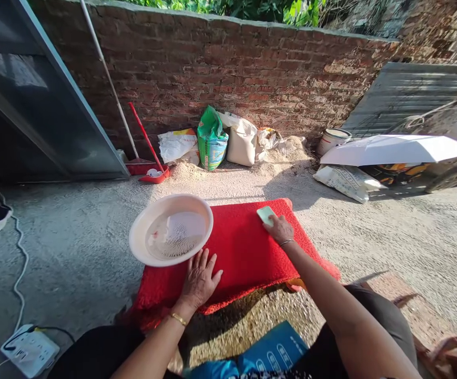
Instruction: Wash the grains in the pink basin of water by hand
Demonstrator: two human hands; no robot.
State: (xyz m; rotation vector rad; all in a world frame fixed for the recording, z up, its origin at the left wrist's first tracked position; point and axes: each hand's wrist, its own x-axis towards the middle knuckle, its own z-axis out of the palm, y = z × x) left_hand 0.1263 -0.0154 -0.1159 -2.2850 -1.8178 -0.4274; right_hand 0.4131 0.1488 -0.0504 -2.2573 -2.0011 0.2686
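The white basin [136, 231] has water [176, 237] in it and sits on a red cloth [240, 231]. Right of the basin, the right hand [280, 229] has its fingers holding a small pale green block [265, 213] on the cloth. The left hand [200, 279] lies flat on the cloth, just on the near side of the basin, its fingers [205, 259] spread wide. A red dustpan [155, 177] is past the basin.

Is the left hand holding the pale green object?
No, the right hand holds the pale green object; the left hand lies on red cloth.
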